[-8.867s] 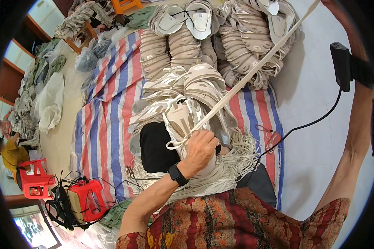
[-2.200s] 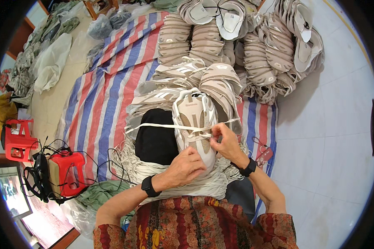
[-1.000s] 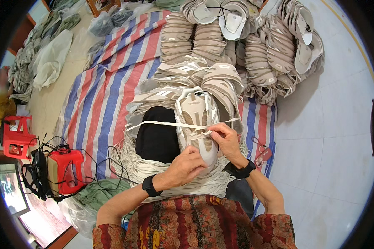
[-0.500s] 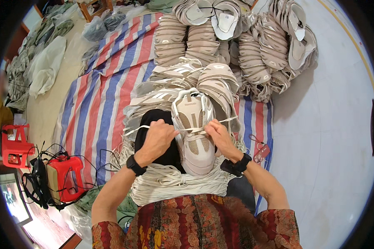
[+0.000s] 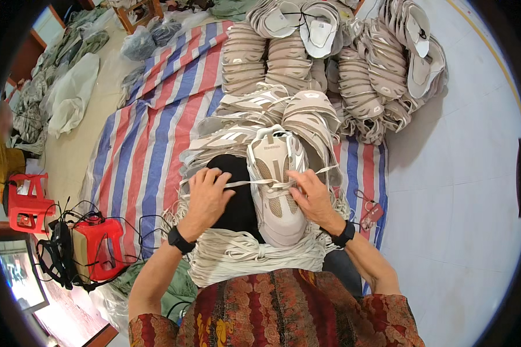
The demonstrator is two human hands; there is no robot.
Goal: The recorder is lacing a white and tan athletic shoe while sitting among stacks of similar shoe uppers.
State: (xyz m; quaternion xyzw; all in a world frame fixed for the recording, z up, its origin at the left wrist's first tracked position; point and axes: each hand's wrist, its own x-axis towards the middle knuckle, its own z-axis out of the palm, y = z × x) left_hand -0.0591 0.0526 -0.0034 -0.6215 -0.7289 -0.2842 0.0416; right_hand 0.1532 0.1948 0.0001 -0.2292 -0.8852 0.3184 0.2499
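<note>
A beige and white shoe upper (image 5: 281,211) with brown mesh patches lies in front of me, its toe pointing toward my body. A flat pale shoelace (image 5: 243,183) runs crosswise over its lower eyelets, with ends reaching out on both sides. My left hand (image 5: 208,199) grips the lace to the left of the upper, over a black rounded surface (image 5: 234,208). At the upper's right edge, my right hand (image 5: 315,199) has its fingers bent in on the lace beside the eyelets. A thick bundle of pale laces (image 5: 237,251) lies across my lap.
Stacked shoe uppers (image 5: 246,58) stand ahead, with more bundles (image 5: 382,63) at the far right. They rest partly on a striped plastic sheet (image 5: 150,139). To the left are a red stool (image 5: 29,202) and a red seat with black cables (image 5: 104,246). A red tag (image 5: 371,214) lies right.
My left hand has moved left and slightly down, away from the upper's edge, and its fingers are more spread. More lace shows between it and the upper. The right hand stays at the eyelets.
</note>
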